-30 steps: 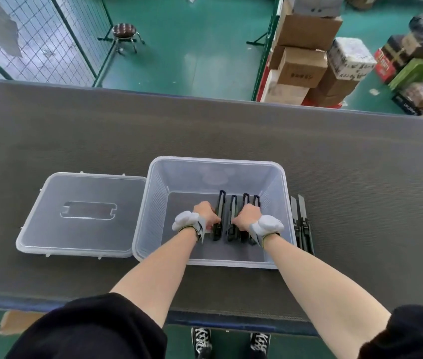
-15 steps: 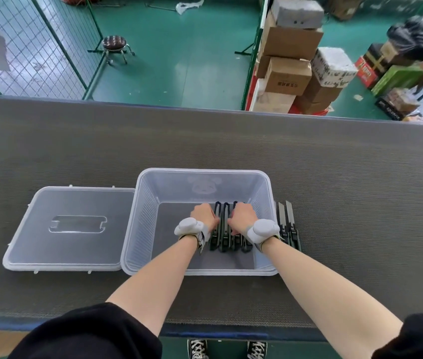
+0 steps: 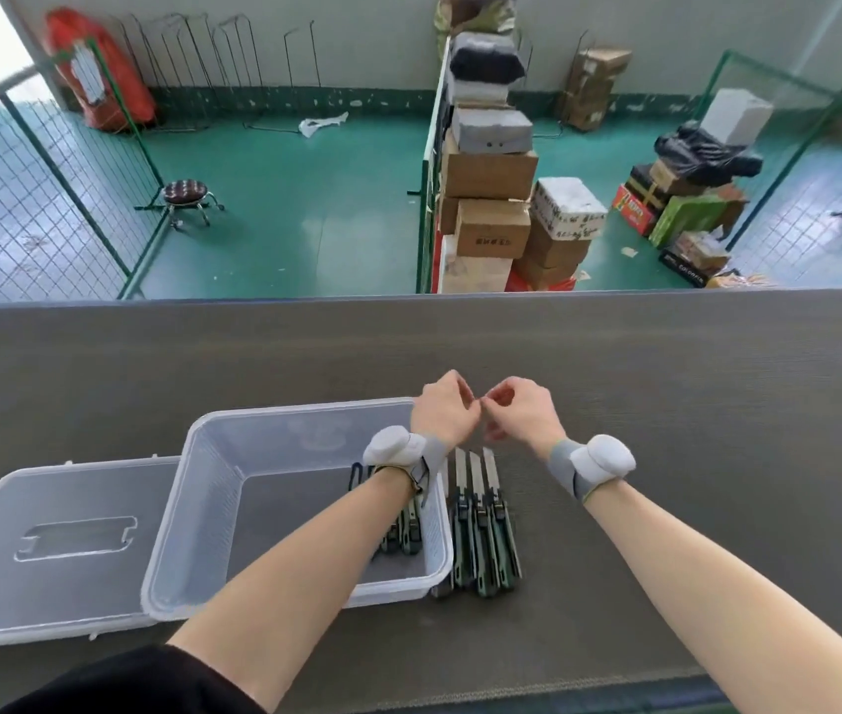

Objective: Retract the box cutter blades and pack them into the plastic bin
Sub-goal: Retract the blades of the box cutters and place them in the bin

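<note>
Grey bench [image 3: 666, 383] in foreground; green floor, stacked cartons and wire fencing beyond at 12 o'clock. The bin [image 3: 192, 507] sits at 9 o'clock of frame centre, with its lid [image 3: 7, 507] flat on the bench at the bin's 9 o'clock.

Change vs. 0.5 s ago: both hands were down inside the bin, pressing the packed cutters together. Both have now left the bin and are raised over the bench at its 1 o'clock corner. Left hand [image 3: 442, 412] and right hand [image 3: 522, 414] are loosely curled, fingertips nearly meeting, nothing visibly held.

Packed cutters [image 3: 406, 528] lie along the bin's right wall, partly hidden by the left forearm. Loose cutters [image 3: 481, 528] lie on the bench just beside the bin at its 3 o'clock, blades extended toward 12 o'clock.

Judgement: the batch in the bin is settled. Loose cutters are next: retract blades, then pack. Risk: exposed blades during pick-up.
</note>
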`<act>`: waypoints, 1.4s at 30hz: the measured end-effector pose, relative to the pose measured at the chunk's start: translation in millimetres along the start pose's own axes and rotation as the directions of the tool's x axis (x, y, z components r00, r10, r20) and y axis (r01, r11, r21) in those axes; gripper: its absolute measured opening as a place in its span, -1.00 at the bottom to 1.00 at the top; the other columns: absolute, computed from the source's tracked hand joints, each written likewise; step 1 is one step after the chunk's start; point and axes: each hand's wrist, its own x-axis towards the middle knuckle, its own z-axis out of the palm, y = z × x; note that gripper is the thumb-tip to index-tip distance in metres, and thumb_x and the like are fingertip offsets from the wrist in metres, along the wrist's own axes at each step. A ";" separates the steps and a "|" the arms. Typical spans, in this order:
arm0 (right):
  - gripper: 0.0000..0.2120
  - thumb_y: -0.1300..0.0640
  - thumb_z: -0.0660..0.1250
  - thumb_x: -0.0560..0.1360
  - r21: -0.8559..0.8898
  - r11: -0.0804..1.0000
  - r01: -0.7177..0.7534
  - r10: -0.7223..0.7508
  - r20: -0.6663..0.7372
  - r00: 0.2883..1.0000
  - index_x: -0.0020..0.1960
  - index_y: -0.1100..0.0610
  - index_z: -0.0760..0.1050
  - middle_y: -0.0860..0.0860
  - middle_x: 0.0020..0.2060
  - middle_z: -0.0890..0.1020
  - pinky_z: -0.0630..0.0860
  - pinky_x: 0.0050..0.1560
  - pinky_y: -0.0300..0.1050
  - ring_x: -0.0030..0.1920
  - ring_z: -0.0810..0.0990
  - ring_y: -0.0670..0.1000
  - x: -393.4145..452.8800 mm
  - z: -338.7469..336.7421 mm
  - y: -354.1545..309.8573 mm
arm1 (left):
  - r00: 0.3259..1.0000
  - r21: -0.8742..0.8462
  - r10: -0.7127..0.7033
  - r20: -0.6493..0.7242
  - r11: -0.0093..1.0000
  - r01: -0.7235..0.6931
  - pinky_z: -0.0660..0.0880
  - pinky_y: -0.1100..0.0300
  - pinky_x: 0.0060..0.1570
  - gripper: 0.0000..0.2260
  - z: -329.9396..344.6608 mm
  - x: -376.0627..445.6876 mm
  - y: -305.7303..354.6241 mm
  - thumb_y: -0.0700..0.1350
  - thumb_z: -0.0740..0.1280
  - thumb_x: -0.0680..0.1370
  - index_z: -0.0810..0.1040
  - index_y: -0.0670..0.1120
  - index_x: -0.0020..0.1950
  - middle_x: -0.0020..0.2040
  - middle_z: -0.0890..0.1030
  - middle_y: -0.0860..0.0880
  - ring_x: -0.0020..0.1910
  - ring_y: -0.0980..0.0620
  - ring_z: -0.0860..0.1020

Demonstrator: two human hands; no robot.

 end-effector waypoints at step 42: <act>-0.76 0.05 0.36 0.55 0.232 0.868 -0.439 0.456 -0.022 0.890 0.18 0.12 0.55 0.05 0.05 0.65 0.57 0.22 0.12 0.11 0.61 0.11 -12.2 13.5 213.5 | 0.895 0.293 -0.381 0.231 0.905 0.309 0.45 0.08 -0.11 -0.80 188.7 -45.2 -65.7 -0.22 0.28 0.55 0.52 -0.26 0.14 0.20 0.51 -0.29 0.08 -0.25 0.55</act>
